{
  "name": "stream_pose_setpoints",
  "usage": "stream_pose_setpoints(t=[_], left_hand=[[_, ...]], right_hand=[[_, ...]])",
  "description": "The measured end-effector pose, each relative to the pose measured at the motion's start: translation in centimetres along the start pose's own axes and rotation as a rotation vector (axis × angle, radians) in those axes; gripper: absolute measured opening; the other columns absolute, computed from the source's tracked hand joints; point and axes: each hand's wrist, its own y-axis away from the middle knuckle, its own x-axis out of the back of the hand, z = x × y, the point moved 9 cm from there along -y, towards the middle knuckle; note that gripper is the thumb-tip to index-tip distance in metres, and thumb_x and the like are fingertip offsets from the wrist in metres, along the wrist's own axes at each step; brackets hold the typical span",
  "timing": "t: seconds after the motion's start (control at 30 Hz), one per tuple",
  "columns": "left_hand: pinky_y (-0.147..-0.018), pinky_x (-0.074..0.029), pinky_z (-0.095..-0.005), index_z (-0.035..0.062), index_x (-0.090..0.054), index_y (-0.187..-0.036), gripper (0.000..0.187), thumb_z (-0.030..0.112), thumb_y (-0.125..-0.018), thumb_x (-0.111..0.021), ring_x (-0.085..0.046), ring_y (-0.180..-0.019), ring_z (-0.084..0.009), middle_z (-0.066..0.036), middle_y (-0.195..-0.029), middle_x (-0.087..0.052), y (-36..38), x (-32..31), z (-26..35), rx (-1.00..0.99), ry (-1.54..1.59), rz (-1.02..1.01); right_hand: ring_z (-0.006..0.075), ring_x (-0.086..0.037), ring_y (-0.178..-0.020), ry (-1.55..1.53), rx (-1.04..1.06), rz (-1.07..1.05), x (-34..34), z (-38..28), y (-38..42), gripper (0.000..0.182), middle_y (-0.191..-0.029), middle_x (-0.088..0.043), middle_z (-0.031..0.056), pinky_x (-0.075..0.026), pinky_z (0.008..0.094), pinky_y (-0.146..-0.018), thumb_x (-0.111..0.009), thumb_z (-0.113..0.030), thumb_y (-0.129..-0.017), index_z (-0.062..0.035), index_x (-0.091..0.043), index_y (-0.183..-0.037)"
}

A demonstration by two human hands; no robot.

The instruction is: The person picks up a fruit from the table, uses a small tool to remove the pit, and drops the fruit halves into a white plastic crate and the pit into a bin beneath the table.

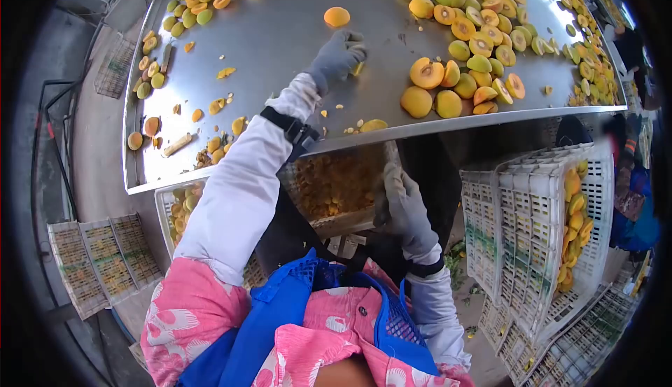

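Observation:
My left hand [337, 58], in a grey glove, reaches over the metal table with its fingers curled. A yellow-green fruit piece [358, 69] shows beside its fingers; whatever they enclose is hidden. Just beyond the fingertips sits an orange stone-fruit half [337, 17]. Below the table's front edge is my right hand [409, 213], also gloved, its fingers closed around a narrow pale blade-like tool [390, 152] that points up toward the edge. A pile of cut and whole stone fruit [481, 44] lies right of my left hand.
The metal table [266, 58] has a raised rim and scattered fruit bits. A wooden-handled tool [177, 145] lies at its left front. Beneath the edge stands a crate of fruit scraps [329, 184]. Stacked white crates [514, 226] stand at right, another crate [105, 261] at left.

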Motion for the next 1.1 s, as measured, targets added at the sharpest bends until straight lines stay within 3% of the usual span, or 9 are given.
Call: stream_pose_setpoints(t=[0.13, 0.2, 0.43, 0.53, 0.6, 0.7, 0.93, 1.03, 1.1], left_hand=[[-0.072, -0.055, -0.0313, 0.0033, -0.055, -0.117, 0.046, 0.045, -0.1, -0.046, -0.066, -0.091, -0.0177, -0.012, -0.109, -0.066, 11.5, -1.4, 2.3, 0.121, 0.69, -0.32], [-0.08, -0.055, -0.0267, 0.0006, -0.046, -0.125, 0.032, 0.019, -0.099, -0.053, -0.064, -0.102, -0.0203, -0.018, -0.122, -0.06, 16.1, -0.5, 5.5, -0.108, 0.414, -0.115], [-0.083, -0.053, -0.0317, 0.0005, -0.046, -0.114, 0.024, 0.01, -0.095, -0.057, -0.064, -0.096, -0.0217, -0.017, -0.111, -0.063, 25.0, -1.1, 8.8, -0.658, -0.144, 0.124], [-0.088, -0.049, -0.0306, -0.0006, -0.054, -0.122, 0.046, 0.037, -0.105, -0.034, -0.061, -0.094, -0.0192, -0.011, -0.107, -0.063, 26.0, -0.3, 8.2, -0.61, 0.125, 0.128], [-0.088, -0.05, -0.0319, -0.0006, -0.046, -0.127, 0.039, 0.008, -0.092, -0.06, -0.06, -0.102, -0.019, -0.015, -0.122, -0.056, 26.6, -0.2, 8.2, -0.63, -0.101, 0.159], [-0.09, -0.049, -0.0312, -0.0015, -0.045, -0.131, 0.038, 0.012, -0.096, -0.055, -0.057, -0.106, -0.0174, -0.014, -0.124, -0.055, 26.6, 0.5, 6.6, -0.484, 0.329, 0.142], [-0.095, -0.048, -0.031, -0.0016, -0.044, -0.134, 0.036, 0.019, -0.104, -0.043, -0.057, -0.108, -0.0181, -0.015, -0.125, -0.055, 28.6, -0.4, 7.2, -0.568, 0.029, 0.099], [-0.097, -0.048, -0.0342, 0.0003, -0.046, -0.132, 0.036, 0.021, -0.103, -0.048, -0.058, -0.11, -0.0216, -0.015, -0.124, -0.056, 28.0, -1.0, 5.5, -0.401, 0.751, -0.093], [-0.097, -0.05, -0.0372, 0.0012, -0.048, -0.131, 0.042, 0.03, -0.101, -0.051, -0.059, -0.11, -0.026, -0.016, -0.12, -0.057, 28.2, -0.1, 4.7, -0.599, 0.287, 0.085]], right_hand=[[0.0034, -0.042, -0.047, 0.004, 0.178, -0.067, -3.7, -4.4, 0.3, 0.03, -0.061, -0.046, -0.0033, -0.037, 0.0219, -0.043, -0.049, -0.035, -0.102, -0.0069, -0.056, -0.095], [0.0158, -0.054, -0.048, 0.248, 0.172, 0.016, -4.8, -5.6, 1.2, 0.03, -0.064, -0.057, 0.0046, -0.042, 0.0292, -0.047, -0.051, -0.034, -0.101, -0.0053, -0.058, -0.098], [0.0451, -0.061, -0.073, 0.634, 0.511, 0.193, -7.2, -6.2, 4.7, 0.031, -0.081, -0.063, 0.0257, -0.048, 0.0436, -0.059, -0.054, -0.032, -0.098, -0.001, -0.059, -0.096], [0.0438, -0.062, -0.071, 0.637, 0.588, 0.205, -8.1, -6.3, 5.9, 0.032, -0.077, -0.062, 0.0246, -0.048, 0.0434, -0.059, -0.053, -0.032, -0.098, -0.0005, -0.058, -0.095], [0.0053, -0.043, -0.046, 0.546, 0.742, 0.17, -9.0, -7.1, 7.0, 0.032, -0.06, -0.047, -0.0026, -0.039, 0.0234, -0.043, -0.048, -0.036, -0.102, -0.0058, -0.055, -0.092], [0.0065, -0.042, -0.044, 0.244, 0.275, 0.002, -9.4, -5.6, 8.2, 0.038, -0.058, -0.047, -0.0021, -0.04, 0.0237, -0.042, -0.046, -0.042, -0.102, -0.0062, -0.055, -0.09], [0.0078, -0.044, -0.041, 0.064, 0.234, -0.006, -9.1, -3.2, 8.4, 0.043, -0.057, -0.049, 0.0006, -0.039, 0.023, -0.04, -0.043, -0.045, -0.101, -0.0052, -0.057, -0.098], [0.0073, -0.044, -0.041, 0.078, 0.179, -0.126, -9.8, -2.0, 8.8, 0.039, -0.057, -0.049, 0.0006, -0.038, 0.0234, -0.04, -0.045, -0.043, -0.101, -0.0057, -0.055, -0.096], [0.007, -0.043, -0.041, 0.179, 0.23, 0.01, -9.7, -2.3, 9.2, 0.036, -0.058, -0.049, 0.0006, -0.038, 0.0236, -0.04, -0.047, -0.04, -0.101, -0.0061, -0.055, -0.093]])
